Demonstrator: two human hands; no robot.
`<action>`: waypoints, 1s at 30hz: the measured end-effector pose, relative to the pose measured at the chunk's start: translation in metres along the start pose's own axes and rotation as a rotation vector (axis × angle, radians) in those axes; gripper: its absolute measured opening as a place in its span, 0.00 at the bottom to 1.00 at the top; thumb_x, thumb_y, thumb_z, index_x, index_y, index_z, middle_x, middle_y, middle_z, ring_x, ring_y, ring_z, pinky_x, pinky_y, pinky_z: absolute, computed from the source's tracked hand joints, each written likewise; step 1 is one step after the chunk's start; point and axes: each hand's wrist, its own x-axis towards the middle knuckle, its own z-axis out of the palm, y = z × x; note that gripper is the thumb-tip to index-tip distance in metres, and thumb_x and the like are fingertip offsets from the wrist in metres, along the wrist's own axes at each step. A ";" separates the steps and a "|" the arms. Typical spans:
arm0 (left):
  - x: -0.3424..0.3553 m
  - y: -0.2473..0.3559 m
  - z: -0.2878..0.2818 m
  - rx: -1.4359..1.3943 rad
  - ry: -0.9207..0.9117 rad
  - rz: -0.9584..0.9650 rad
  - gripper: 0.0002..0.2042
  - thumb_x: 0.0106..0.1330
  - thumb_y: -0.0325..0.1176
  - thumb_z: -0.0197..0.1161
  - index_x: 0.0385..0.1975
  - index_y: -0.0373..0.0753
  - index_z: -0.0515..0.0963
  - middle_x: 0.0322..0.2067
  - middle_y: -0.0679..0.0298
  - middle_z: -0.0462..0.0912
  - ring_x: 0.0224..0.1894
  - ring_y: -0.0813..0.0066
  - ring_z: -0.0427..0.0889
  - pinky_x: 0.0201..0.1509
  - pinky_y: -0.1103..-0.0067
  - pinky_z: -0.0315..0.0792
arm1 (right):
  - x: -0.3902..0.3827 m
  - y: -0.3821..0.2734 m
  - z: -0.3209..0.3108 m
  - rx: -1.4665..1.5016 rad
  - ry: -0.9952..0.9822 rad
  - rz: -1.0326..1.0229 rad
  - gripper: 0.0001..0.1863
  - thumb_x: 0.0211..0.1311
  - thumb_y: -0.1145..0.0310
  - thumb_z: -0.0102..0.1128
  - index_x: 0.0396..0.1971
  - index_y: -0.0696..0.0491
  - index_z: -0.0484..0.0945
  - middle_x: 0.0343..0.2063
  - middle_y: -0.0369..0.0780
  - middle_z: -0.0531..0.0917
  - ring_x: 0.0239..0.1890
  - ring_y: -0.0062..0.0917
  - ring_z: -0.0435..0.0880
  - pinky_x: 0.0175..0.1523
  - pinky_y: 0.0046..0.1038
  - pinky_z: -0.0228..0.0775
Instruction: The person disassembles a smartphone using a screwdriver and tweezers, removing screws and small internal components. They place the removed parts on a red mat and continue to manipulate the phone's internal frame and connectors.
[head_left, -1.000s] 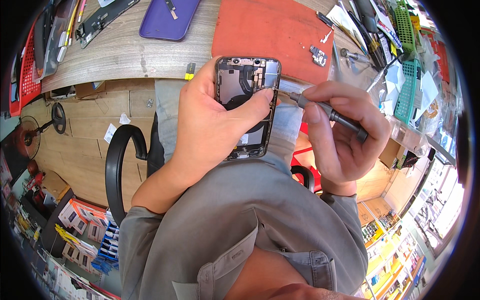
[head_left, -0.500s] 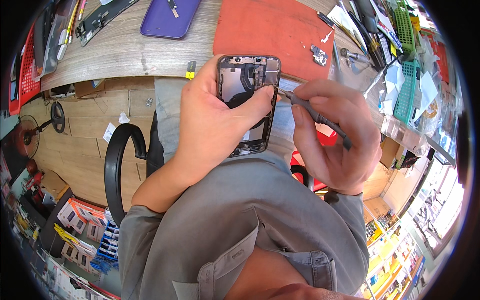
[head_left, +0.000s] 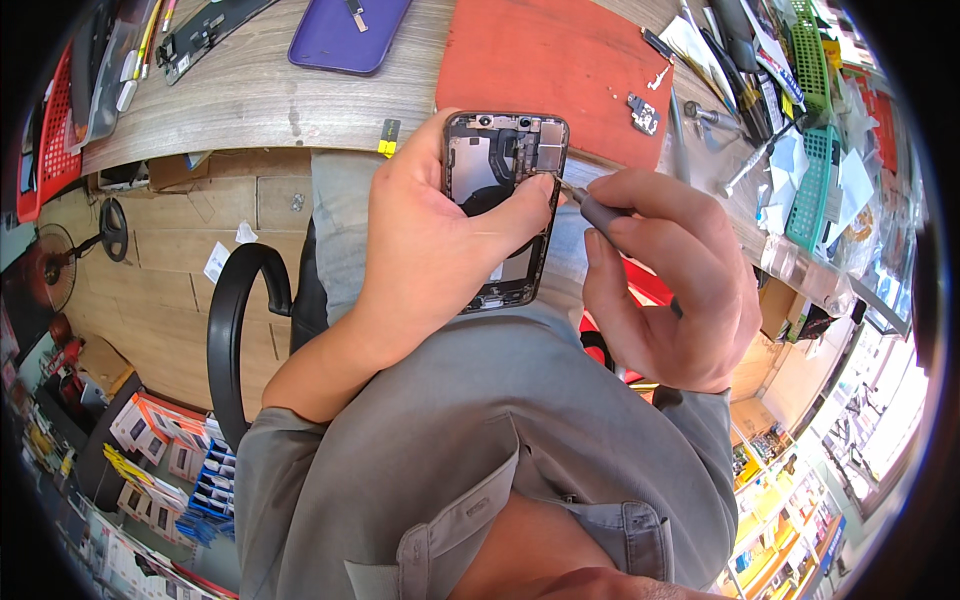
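Observation:
An opened smartphone [head_left: 468, 165], its inner parts bare, is held upright at the table's near edge by my left hand [head_left: 425, 225]. The left thumb lies across the phone's inside, its tip near the right side of the frame; the fingers behind are hidden. My right hand [head_left: 690, 270] grips a small grey screwdriver [head_left: 603, 214] between thumb and fingers. The screwdriver's thin shaft points left at the phone's right edge, close beside my left thumb tip. Whether its tip touches a screw is too small to tell.
On the table are a red-orange mat [head_left: 540, 70] with a small phone part [head_left: 643, 115] on it, a purple tray [head_left: 350, 35], and a dark phone panel [head_left: 215, 35]. Tools and a teal basket [head_left: 818, 185] crowd the right. A black chair armrest [head_left: 228, 340] stands left.
The screwdriver's handle has turned within my right fingers, and its rear end is now mostly hidden. The phone and left hand sit slightly further right in view, as does the table.

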 end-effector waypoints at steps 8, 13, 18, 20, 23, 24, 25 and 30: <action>0.001 -0.004 -0.001 0.011 0.002 0.021 0.14 0.68 0.21 0.76 0.51 0.33 0.83 0.42 0.68 0.92 0.42 0.87 0.87 0.47 0.81 0.82 | 0.003 0.002 -0.002 -0.074 -0.019 -0.020 0.29 0.56 0.84 0.85 0.53 0.61 0.75 0.42 0.54 0.91 0.36 0.34 0.95 0.36 0.29 0.88; 0.001 -0.003 0.000 -0.017 -0.002 0.041 0.14 0.68 0.21 0.76 0.51 0.33 0.83 0.42 0.67 0.92 0.42 0.86 0.87 0.48 0.80 0.82 | 0.003 0.004 -0.007 -0.118 -0.059 -0.055 0.31 0.56 0.77 0.89 0.56 0.60 0.76 0.41 0.52 0.92 0.35 0.34 0.95 0.35 0.30 0.88; 0.001 -0.002 0.000 0.000 -0.014 0.013 0.14 0.68 0.21 0.75 0.51 0.32 0.83 0.42 0.66 0.92 0.42 0.84 0.88 0.48 0.79 0.83 | 0.006 0.007 -0.001 -0.040 -0.020 -0.015 0.33 0.54 0.71 0.91 0.56 0.61 0.78 0.42 0.50 0.92 0.35 0.34 0.95 0.34 0.31 0.87; 0.001 -0.002 -0.001 0.000 -0.015 0.023 0.14 0.68 0.21 0.75 0.51 0.32 0.83 0.42 0.66 0.92 0.42 0.84 0.88 0.48 0.79 0.83 | 0.004 0.005 -0.002 -0.084 -0.029 0.011 0.34 0.53 0.70 0.92 0.55 0.61 0.78 0.43 0.49 0.92 0.36 0.35 0.95 0.35 0.31 0.88; 0.001 -0.005 -0.002 -0.010 -0.014 0.038 0.14 0.68 0.21 0.75 0.51 0.32 0.83 0.42 0.66 0.92 0.42 0.84 0.88 0.48 0.79 0.83 | 0.007 -0.004 -0.014 -0.207 -0.071 0.034 0.33 0.52 0.70 0.92 0.54 0.61 0.79 0.44 0.47 0.92 0.38 0.35 0.94 0.38 0.31 0.89; 0.000 -0.004 -0.001 -0.005 -0.012 0.032 0.14 0.68 0.21 0.75 0.51 0.32 0.83 0.42 0.66 0.92 0.42 0.84 0.88 0.48 0.79 0.83 | 0.009 -0.001 -0.014 -0.167 -0.068 0.017 0.33 0.52 0.70 0.92 0.54 0.60 0.79 0.43 0.47 0.92 0.38 0.36 0.94 0.39 0.30 0.89; 0.000 -0.003 -0.001 -0.001 -0.011 0.026 0.14 0.68 0.21 0.75 0.51 0.31 0.82 0.42 0.66 0.92 0.42 0.84 0.88 0.48 0.79 0.83 | 0.010 0.002 -0.012 -0.127 -0.065 0.009 0.33 0.52 0.70 0.92 0.54 0.60 0.79 0.43 0.47 0.92 0.38 0.36 0.94 0.39 0.30 0.89; 0.000 -0.004 -0.001 0.001 -0.020 0.036 0.14 0.69 0.20 0.75 0.51 0.31 0.82 0.42 0.66 0.92 0.42 0.84 0.88 0.48 0.79 0.83 | 0.004 -0.004 -0.012 -0.190 -0.089 0.047 0.34 0.51 0.71 0.92 0.55 0.60 0.78 0.42 0.46 0.92 0.39 0.37 0.94 0.39 0.31 0.88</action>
